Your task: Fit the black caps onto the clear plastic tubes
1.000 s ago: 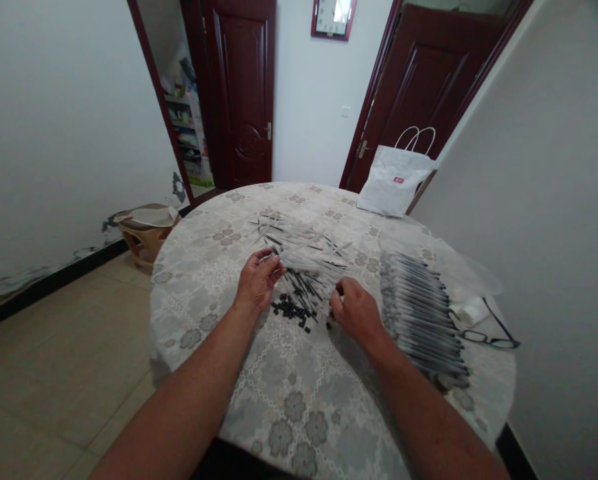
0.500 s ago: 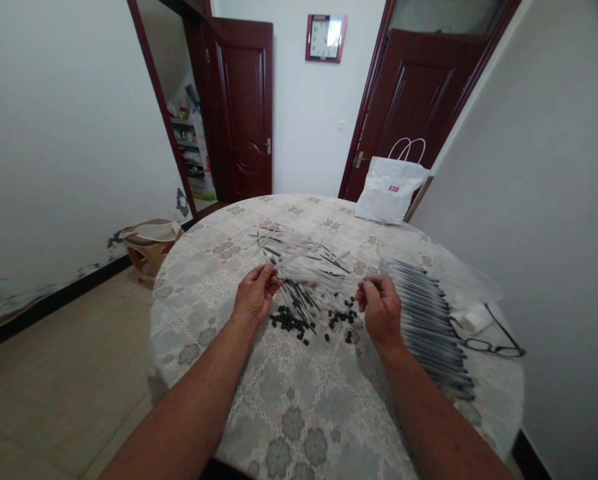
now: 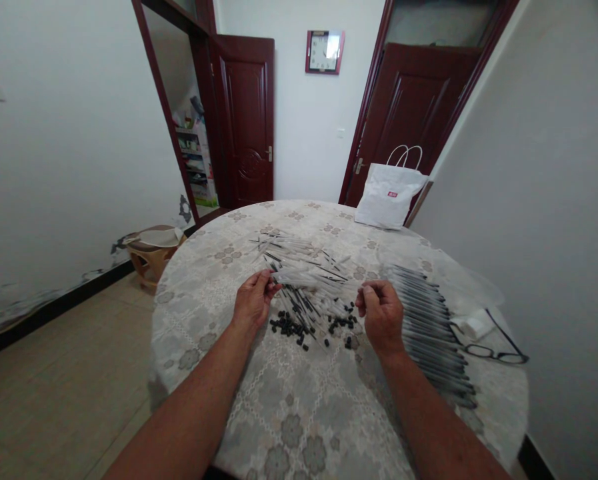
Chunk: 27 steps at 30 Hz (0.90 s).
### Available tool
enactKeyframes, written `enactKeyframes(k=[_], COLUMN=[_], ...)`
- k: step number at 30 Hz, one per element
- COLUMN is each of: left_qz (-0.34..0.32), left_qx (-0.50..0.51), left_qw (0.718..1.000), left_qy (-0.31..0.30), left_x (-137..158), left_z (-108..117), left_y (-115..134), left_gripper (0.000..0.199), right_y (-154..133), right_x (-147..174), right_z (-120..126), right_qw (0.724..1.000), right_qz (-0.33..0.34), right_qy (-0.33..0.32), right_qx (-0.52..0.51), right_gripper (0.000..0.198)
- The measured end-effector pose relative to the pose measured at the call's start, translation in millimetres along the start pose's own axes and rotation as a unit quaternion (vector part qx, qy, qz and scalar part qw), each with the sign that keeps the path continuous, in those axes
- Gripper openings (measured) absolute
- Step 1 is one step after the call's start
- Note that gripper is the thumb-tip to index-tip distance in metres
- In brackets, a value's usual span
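Note:
My left hand [image 3: 253,299] is closed in a pinch at the left side of a loose pile, and a whitish pen barrel [image 3: 285,275] appears to stick out from its fingertips. On the other side, my right hand [image 3: 381,313] has thumb and fingers pressed together; whatever they hold is too small to make out. Between the hands lie translucent pen barrels [image 3: 311,283] and thin dark pen refills [image 3: 299,301]. Nearer to me are scattered small black plugs [image 3: 289,325]. Right of my right hand, a long row of grey-looking pens [image 3: 426,327] lies side by side.
The round table has a patterned cloth [image 3: 291,427]. Eyeglasses [image 3: 499,353] and a white roll [image 3: 476,325] lie at the right edge, near clear plastic film. A white paper bag [image 3: 389,197] stands at the back. A brown stool [image 3: 153,250] is on the floor at left.
The view has tilted up slightly, so the whole scene sits a little lower. Both hands stay pinched in nearly the same places over the table.

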<state>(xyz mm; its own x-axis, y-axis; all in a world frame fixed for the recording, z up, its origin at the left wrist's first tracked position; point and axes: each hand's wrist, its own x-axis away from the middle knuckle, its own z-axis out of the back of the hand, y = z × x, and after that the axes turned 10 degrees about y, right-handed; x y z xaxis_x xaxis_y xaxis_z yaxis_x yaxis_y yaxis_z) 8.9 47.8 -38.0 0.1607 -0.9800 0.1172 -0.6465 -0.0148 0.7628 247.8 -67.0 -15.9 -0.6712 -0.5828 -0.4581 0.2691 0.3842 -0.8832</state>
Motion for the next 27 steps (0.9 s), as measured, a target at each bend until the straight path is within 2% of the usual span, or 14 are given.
enactKeyframes(k=[20, 27], left_qz=[-0.012, -0.025], left_qx=[-0.028, -0.023], left_qw=[0.999, 0.999], left_qy=[-0.027, -0.009], left_x=[4.5, 3.5], left_z=[-1.2, -1.4], left_y=[-2.3, -0.8], left_gripper=[0.034, 0.037], right_y=[3.5, 0.2], right_x=[3.0, -0.5], right_z=[0.3, 2.9], right_qw=[0.999, 1.0], right_qz=[0.005, 0.003], right_qy=[-0.037, -0.009], right_qx=[0.011, -0.019], right_gripper=[0.019, 0.018])
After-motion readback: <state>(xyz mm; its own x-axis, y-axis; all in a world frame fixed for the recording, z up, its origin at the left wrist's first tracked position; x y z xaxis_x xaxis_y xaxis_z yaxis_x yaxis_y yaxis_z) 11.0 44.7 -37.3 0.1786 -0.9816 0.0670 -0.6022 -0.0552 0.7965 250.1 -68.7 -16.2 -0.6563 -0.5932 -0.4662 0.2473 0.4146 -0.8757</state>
